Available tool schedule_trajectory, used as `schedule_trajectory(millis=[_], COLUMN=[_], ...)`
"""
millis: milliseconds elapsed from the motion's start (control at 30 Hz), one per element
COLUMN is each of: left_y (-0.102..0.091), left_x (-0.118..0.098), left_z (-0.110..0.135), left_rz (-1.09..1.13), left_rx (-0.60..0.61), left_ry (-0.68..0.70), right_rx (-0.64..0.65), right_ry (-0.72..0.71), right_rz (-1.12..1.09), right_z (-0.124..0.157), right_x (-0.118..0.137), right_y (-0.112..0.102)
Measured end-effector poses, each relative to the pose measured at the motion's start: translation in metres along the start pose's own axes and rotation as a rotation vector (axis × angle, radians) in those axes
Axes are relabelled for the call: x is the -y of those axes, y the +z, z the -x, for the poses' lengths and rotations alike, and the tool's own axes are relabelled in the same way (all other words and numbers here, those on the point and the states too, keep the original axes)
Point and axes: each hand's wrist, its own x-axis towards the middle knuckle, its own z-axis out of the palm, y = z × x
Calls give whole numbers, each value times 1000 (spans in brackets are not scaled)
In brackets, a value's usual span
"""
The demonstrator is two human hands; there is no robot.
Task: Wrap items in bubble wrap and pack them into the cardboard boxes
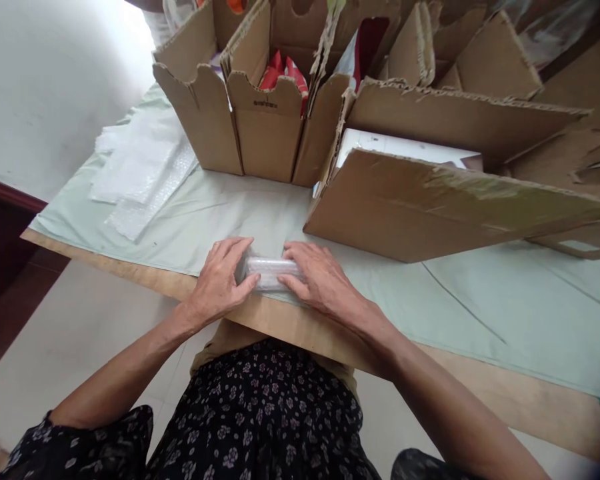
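Observation:
Between my two hands, near the table's front edge, lies a small clear bubble-wrap bundle (269, 272). My left hand (225, 273) grips its left end, thumb on the near side and fingers over the far side. My right hand (316, 272) holds the right end in the same way, fingers curled over it. Whatever may be inside the wrap cannot be made out. Off to the left, several bubble-wrap sheets (143, 160) lie in a loose pile on the pale green cloth (230, 207).
Cardboard dividers (265, 130) stand along the back, with red packets (285, 70) in one compartment. A larger cardboard box (430, 207) at right holds a white box (405, 148). The table's wooden edge (290, 327) runs close to my body.

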Motion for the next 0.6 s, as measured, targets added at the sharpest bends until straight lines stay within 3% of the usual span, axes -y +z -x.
schedule_trajectory(millis=[200,367,467,600], left_y=[-19,-16,-17,-9], left_x=[-33,-73,-95,-117], left_z=[-8,-22,-47,-97], left_rz=[404,526,504,197], left_rx=[303,262,115,-289], left_ry=[0,248,394,459], right_rx=[-163,-363,-518,-906], right_ry=[-23,24,24,160], right_rz=[-268,-305,-223,-144], right_z=[56,105,124,127], right_x=[15,15,13,-10], right_y=[-18,-63,-110,-185])
